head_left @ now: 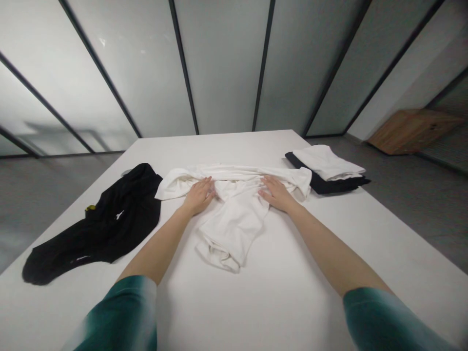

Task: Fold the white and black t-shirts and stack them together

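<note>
A white garment [234,222] lies rumpled across the middle of the white table, its upper part spread wide and its lower part narrowing toward me. My left hand [200,196] rests on the cloth left of centre, fingers stretched forward and somewhat apart. On the right side of the same cloth lies my right hand [277,193], palm down with its fingers spread. Neither hand is visibly gripping the fabric. The fingertips of both touch a raised fold along the garment's upper part.
A black garment [117,222] with small white marks lies crumpled on the left of the table [310,292]. At the right edge, a folded white cloth [327,163] sits on folded dark cloth [329,186]. Frosted panels stand behind; a wooden box [413,131] is at far right.
</note>
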Tool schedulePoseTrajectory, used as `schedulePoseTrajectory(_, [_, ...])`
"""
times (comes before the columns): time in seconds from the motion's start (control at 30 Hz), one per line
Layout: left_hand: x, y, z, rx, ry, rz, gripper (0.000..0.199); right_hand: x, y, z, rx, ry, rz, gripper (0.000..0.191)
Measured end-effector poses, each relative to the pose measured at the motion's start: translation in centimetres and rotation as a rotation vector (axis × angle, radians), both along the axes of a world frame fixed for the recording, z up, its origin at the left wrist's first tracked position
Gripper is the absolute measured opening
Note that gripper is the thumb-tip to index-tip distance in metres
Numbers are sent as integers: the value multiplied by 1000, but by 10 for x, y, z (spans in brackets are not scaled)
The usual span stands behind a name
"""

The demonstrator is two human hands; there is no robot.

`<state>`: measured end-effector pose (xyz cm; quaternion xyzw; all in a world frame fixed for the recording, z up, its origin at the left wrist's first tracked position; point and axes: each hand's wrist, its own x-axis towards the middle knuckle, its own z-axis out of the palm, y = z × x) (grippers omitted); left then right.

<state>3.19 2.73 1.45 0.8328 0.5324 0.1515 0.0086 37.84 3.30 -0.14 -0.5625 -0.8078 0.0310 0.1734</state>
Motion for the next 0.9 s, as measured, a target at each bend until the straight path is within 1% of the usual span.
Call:
schedulePoseTrajectory(0.03, [4, 0, -1, -46, 3, -50, 53, -2, -1, 0, -30, -8, 43, 56])
schedulePoseTrajectory(0.07, [7, -1, -1, -78, 8, -65, 53, -3, -2, 1, -57, -15, 66, 55])
schedulePoseTrajectory(0.1, [9, -1, 0, -93, 11, -51, 52, -4, -2, 2, -73, -17, 73, 54])
schedulePoseTrajectory(0.17, [10, -1, 4, -81, 12, 16, 50, -6, -2, 5, -66, -2, 50, 52])
schedulePoseTrajectory(0.27, [8, -1, 15, -43, 60, 140, 51, -5, -1, 12, -25, 26, -38, 46])
schedulePoseTrajectory(0.33, [5, 0, 22, -57, 128, 237, 56, -5, -1, 17, -26, 9, -114, 47])
schedulePoseTrajectory(0.43, [0, 1, 29, -110, 196, 408, 62, -6, -3, 25, -86, -71, -269, 47])
schedulePoseTrajectory(0.5, [-4, 0, 29, -132, 201, 476, 57, -8, -5, 28, -122, -134, -358, 43])
schedulePoseTrajectory(0.53, [-5, 0, 28, -127, 194, 474, 53, -8, -6, 28, -123, -160, -372, 42])
schedulePoseTrajectory(0.57, [-7, -1, 26, -107, 180, 438, 46, -9, -7, 27, -103, -175, -353, 41])
schedulePoseTrajectory(0.63, [-8, -2, 20, -33, 134, 289, 38, -8, -8, 24, -21, -173, -229, 40])
schedulePoseTrajectory(0.7, [-8, -2, 15, 6, 90, 104, 48, -7, -7, 19, 41, -151, -59, 46])
schedulePoseTrajectory(0.73, [-8, -1, 12, -8, 76, 33, 53, -6, -6, 17, 41, -140, 8, 50])
schedulePoseTrajectory(0.77, [-7, 0, 11, -40, 70, -11, 55, -5, -5, 16, 25, -131, 48, 51])
schedulePoseTrajectory(0.83, [-5, 1, 11, -93, 65, -19, 50, -5, -4, 17, -10, -114, 50, 46])
schedulePoseTrajectory(0.9, [-3, 1, 15, -93, 58, 29, 47, -8, -5, 23, -17, -111, -7, 44])
